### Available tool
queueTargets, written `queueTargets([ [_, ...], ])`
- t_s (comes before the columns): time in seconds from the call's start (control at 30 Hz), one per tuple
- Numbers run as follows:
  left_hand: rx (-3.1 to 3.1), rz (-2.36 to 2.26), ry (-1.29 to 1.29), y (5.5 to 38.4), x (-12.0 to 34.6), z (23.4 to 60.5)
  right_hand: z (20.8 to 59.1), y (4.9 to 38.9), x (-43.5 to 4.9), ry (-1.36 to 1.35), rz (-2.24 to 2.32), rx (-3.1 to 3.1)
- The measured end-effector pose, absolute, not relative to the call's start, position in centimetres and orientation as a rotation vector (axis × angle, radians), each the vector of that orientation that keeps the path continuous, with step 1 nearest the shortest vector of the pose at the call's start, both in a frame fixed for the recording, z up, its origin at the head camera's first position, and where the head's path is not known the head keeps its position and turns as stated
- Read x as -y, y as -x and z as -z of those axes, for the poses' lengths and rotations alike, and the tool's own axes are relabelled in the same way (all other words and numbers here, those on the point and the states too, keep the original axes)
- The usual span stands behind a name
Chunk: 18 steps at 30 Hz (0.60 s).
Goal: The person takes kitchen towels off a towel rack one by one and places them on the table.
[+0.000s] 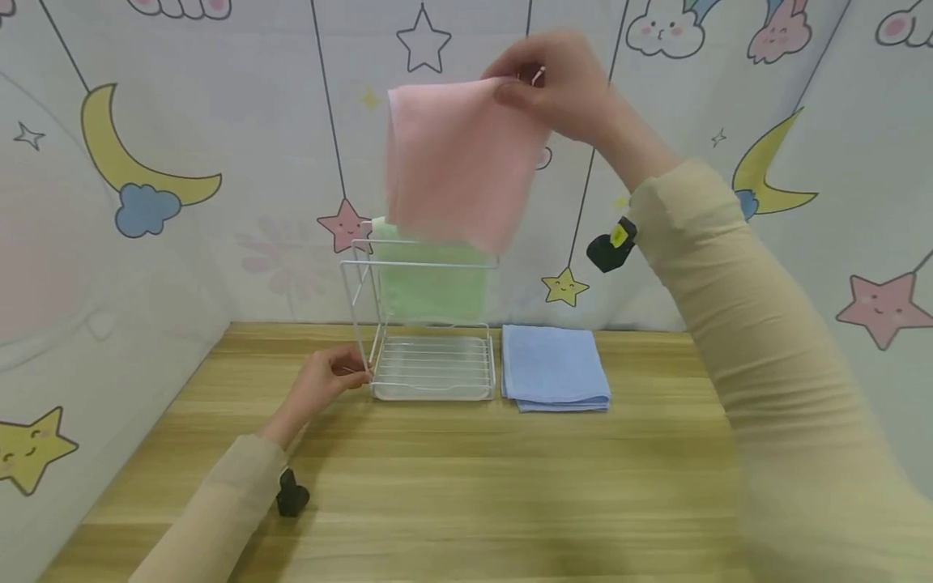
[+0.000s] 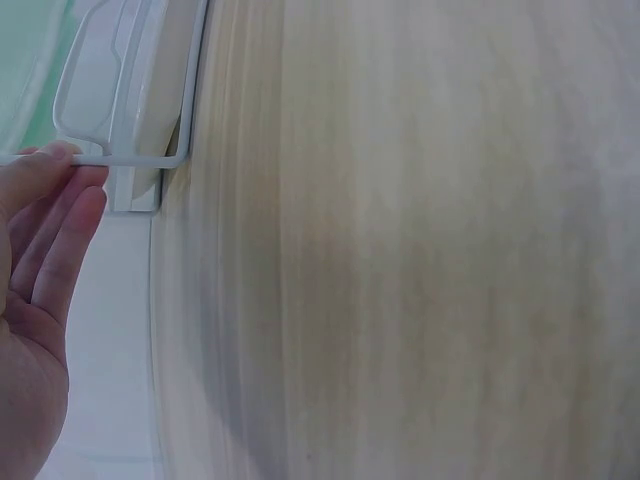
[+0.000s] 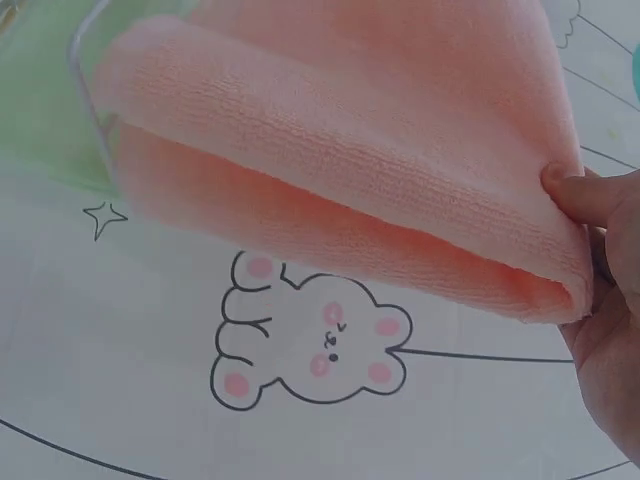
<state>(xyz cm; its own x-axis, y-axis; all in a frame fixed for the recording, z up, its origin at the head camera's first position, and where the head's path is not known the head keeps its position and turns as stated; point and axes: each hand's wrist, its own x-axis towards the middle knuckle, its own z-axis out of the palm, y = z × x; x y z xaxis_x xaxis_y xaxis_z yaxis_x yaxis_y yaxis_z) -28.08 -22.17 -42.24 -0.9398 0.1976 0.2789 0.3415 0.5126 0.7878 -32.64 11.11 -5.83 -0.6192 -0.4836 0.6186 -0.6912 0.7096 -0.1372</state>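
The right hand (image 1: 557,85) is gripping the pink cloth (image 1: 462,162) near its upper right corner, with the thumb pressing on the near side and the fingers curling behind. The cloth is hanging in the air above the white wire rack (image 1: 423,264), its folded layers parting along one edge in the right wrist view. In the head view its lower edge is overlapping the rack's top bars and the upper part of the green cloth (image 1: 433,291); whether it is touching either one, the pictures are not showing clearly. The left hand (image 1: 328,376) is pinching the wire at the rack's lower left front corner, the thumb lying on one side and the fingertips on the other. The green cloth is hanging on the rack, behind the front bar. Below it, a shallow white tray (image 1: 433,396) is lying at the rack's base, under the wire grid. The rack is standing upright on the wood-grain worktop (image 1: 466,486), close to the back edge. Just beside it, on the right, a blue cloth (image 1: 554,364) is lying flat in folded layers. Behind everything, a pale backdrop (image 1: 277,121) is showing moons, stars and cartoon animals.
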Motion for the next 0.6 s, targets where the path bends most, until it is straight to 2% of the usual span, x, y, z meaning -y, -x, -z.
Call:
queueTargets([
  [0.27, 2.617, 1.384, 0.473, 28.1, 22.3, 42.3, 4.8, 32.1, -15.0, -0.77, -0.411, 2.401],
  [0.6, 2.606, 1.403, 0.474, 27.9, 22.5, 42.1, 5.9, 31.2, -21.1, -0.694, -0.361, 2.427],
])
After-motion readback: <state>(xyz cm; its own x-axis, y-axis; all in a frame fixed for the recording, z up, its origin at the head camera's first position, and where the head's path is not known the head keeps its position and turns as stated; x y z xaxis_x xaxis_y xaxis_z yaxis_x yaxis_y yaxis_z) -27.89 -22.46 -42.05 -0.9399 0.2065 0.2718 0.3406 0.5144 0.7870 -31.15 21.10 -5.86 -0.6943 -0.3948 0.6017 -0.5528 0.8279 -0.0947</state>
